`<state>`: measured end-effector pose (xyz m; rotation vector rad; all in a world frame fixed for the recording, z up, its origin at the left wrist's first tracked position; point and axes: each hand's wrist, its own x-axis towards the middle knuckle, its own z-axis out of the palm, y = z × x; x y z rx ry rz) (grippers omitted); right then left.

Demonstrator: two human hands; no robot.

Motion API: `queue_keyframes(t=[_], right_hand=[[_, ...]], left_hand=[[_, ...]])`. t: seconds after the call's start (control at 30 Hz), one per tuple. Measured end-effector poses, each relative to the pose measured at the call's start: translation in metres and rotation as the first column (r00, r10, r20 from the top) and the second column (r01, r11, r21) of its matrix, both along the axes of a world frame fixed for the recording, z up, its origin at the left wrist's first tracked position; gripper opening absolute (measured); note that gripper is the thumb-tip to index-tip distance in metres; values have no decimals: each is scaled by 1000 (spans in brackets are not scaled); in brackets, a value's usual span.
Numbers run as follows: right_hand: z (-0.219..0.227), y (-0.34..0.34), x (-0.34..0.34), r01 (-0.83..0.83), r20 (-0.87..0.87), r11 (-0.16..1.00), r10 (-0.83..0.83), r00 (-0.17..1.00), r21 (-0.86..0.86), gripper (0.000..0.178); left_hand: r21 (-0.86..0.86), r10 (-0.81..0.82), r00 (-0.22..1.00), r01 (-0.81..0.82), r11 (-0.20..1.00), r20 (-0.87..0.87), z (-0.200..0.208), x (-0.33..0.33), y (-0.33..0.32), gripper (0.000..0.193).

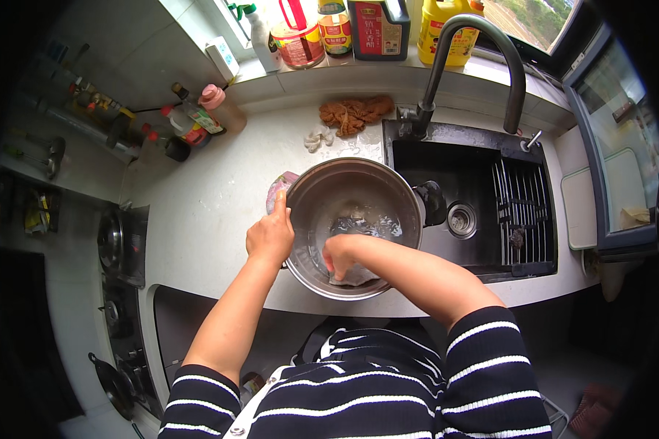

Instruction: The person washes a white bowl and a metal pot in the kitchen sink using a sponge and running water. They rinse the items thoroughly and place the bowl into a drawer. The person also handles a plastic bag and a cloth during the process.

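Note:
A large steel pot (311, 192) stands on the counter at the left edge of the sink, with a little water in its bottom. At its left side my left hand (269, 235) is closed on the rim, thumb pointing up along the edge. Inside the pot, my right hand (342, 256) reaches down to the near wall, its fingers bent onto a grey cloth (357, 276). Part of the cloth is hidden under the hand. A pink patterned cloth (280, 189) lies against the pot's far left side, and a dark object (433, 203) sits at its right side.
A black sink (447, 252) with a rack (523, 212) and a tall curved faucet (516, 80) is on the right. Behind the pot lie a brown rag (355, 113) and a crumpled whitish piece (318, 139). Bottles (187, 128) line the left wall; an open window (626, 146) juts in.

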<state>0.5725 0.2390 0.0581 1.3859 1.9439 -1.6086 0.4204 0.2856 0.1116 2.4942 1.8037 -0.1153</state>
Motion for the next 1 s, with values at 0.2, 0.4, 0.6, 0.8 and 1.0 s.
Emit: queue_keyframes(t=[0.2,0.4,0.6,0.8,1.0], right_hand=[[-11,-16,-18,-323,225,919,273,935,228,22],[-32,-8,-13,-427,259,821,349,901,378,55],[-39,5,-1,-283,429,810,44,902,513,56],[-41,12,36,-145,599,856,-216,771,496,50],[-19,-9,45,-366,528,924,256,810,113,27]], left_hand=[[-38,24,999,-22,999,40,1,-4,-1,43],[-50,8,998,-5,999,59,3,-3,0,43],[-68,-6,997,11,998,76,5,-4,0,44],[-117,63,993,-51,992,99,5,-5,-6,45],[-121,84,990,-70,990,116,5,-7,-6,45]])
